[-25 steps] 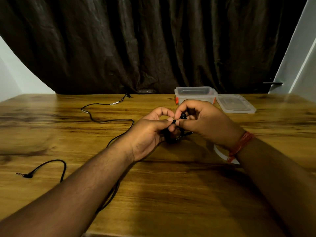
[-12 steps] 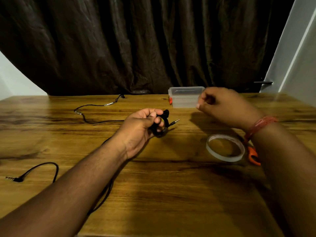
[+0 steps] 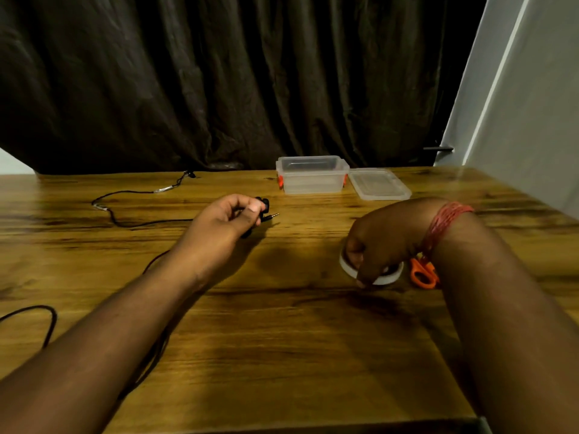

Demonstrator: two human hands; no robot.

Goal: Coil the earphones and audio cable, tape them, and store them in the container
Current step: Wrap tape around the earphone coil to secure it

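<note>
My left hand (image 3: 225, 223) grips a small black coil of earphones (image 3: 262, 205), its metal jack plug sticking out to the right. My right hand (image 3: 379, 242) has come down on the clear tape roll (image 3: 347, 267) lying on the table, fingers curled over its rim. A long black audio cable (image 3: 122, 222) trails loose over the left of the table and runs under my left forearm. The clear plastic container (image 3: 312, 176) stands open at the back with its lid (image 3: 379, 184) lying beside it on the right.
Orange-handled scissors (image 3: 423, 273) lie just right of the tape roll, partly under my right wrist. A dark curtain hangs behind the wooden table (image 3: 282, 339). A pale wall rises past the table's right edge.
My right hand let go of the coiled earphones, swung right and dropped onto the tape roll. My left hand kept the coil and drifted slightly left.
</note>
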